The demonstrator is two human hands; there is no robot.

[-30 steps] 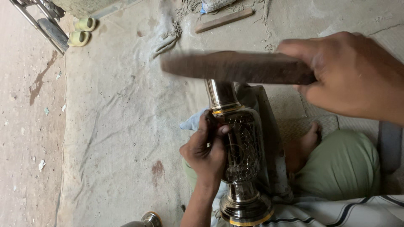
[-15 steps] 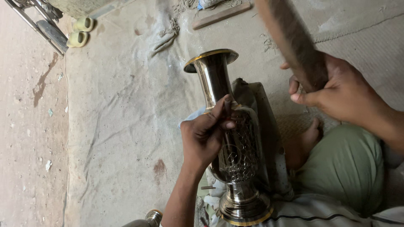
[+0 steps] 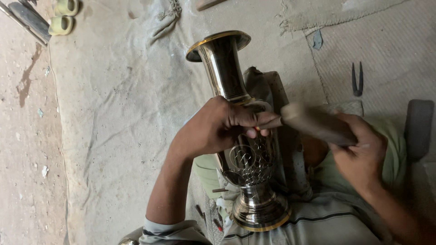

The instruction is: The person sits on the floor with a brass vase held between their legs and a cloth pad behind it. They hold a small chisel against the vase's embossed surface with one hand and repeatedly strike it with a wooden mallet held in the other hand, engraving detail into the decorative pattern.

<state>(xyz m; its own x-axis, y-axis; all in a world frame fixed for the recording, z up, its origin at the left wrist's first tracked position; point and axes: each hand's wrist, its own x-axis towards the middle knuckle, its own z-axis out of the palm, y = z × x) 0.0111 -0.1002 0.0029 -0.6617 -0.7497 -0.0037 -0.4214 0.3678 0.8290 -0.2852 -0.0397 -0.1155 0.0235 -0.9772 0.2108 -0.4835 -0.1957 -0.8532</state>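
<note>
Dusty cloth point(image 3: 118, 104) — engraved metal vase point(image 3: 247, 149), wooden mallet point(image 3: 318, 124) gripped.

Dusty cloth point(image 3: 118, 104) on floor, two green rolls point(image 3: 63, 16), dark pliers point(image 3: 357, 79) on mat point(image 3: 390, 41)

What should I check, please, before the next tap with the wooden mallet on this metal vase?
1. Left hand grips the punch against the vase: ok.
2. Right hand wrapped around the wooden mallet: ok.
3. Mallet head meets the punch end: ok, though blurred.
4. Punch tip on the engraved pattern: cannot tell, the fingers hide it.
5. Vase base braced at the lap: ok.
6. Pliers on the mat lie apart from the work: ok.
</note>
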